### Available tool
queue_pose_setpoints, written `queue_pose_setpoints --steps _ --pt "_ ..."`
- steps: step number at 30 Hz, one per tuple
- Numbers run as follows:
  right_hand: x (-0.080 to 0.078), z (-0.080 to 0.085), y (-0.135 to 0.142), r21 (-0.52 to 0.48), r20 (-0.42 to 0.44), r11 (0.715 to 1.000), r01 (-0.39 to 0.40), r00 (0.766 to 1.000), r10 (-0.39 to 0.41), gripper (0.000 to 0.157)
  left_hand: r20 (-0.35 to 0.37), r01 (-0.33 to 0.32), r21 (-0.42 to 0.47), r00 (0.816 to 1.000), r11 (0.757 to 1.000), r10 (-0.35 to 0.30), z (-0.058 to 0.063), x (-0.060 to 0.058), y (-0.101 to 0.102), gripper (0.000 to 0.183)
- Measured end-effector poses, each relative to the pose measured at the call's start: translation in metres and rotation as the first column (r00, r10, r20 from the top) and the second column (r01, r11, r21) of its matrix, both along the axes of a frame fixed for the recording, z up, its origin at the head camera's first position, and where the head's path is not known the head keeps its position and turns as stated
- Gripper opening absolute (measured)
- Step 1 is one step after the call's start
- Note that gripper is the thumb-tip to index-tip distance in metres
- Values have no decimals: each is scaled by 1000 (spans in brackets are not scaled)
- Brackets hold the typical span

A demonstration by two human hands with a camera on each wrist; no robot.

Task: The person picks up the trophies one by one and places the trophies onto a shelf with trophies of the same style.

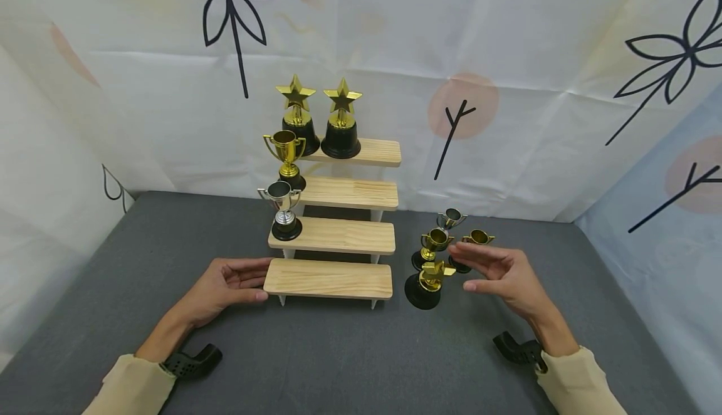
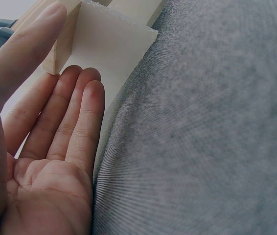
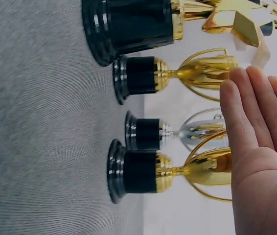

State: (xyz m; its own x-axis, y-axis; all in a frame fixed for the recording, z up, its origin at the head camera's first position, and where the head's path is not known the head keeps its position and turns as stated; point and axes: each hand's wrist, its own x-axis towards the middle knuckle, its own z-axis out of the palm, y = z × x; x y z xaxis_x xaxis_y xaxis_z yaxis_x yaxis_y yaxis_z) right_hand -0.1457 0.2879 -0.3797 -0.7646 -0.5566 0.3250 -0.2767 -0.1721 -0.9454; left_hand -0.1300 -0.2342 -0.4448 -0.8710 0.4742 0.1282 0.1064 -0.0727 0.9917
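Note:
A tiered wooden stand [image 1: 329, 278] rises in steps in the head view. Two gold star trophies [image 1: 295, 93] [image 1: 341, 96] stand on its top step, a gold cup trophy [image 1: 286, 147] one step lower, and a silver cup trophy [image 1: 280, 197] below that. My left hand [image 1: 225, 286] is at the left end of the bottom step, fingers extended; whether they touch it I cannot tell. My right hand [image 1: 502, 274], fingers extended and holding nothing, hovers beside another gold star trophy [image 1: 433, 272], two gold cups [image 1: 437, 239] [image 1: 478, 237] and a silver cup [image 1: 452, 217].
The grey cloth-covered table [image 1: 350, 358] reaches back to a white patterned backdrop [image 1: 383, 26], which also encloses the left side. A bluish patterned sheet [image 1: 665, 195] hangs at the right. Black camera mounts [image 1: 194, 362] [image 1: 516, 347] sit on both wrists.

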Motion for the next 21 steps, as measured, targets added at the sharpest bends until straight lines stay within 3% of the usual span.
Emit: queue_pose_setpoints --steps 12,21 --pt "1 -15 0 65 -6 998 0 1000 1 61 7 -7 -4 1000 1000 7 0 0 0 66" --pt "0 -26 2 117 5 992 53 999 -54 61 10 -7 0 1000 1000 7 -1 -1 0 66"
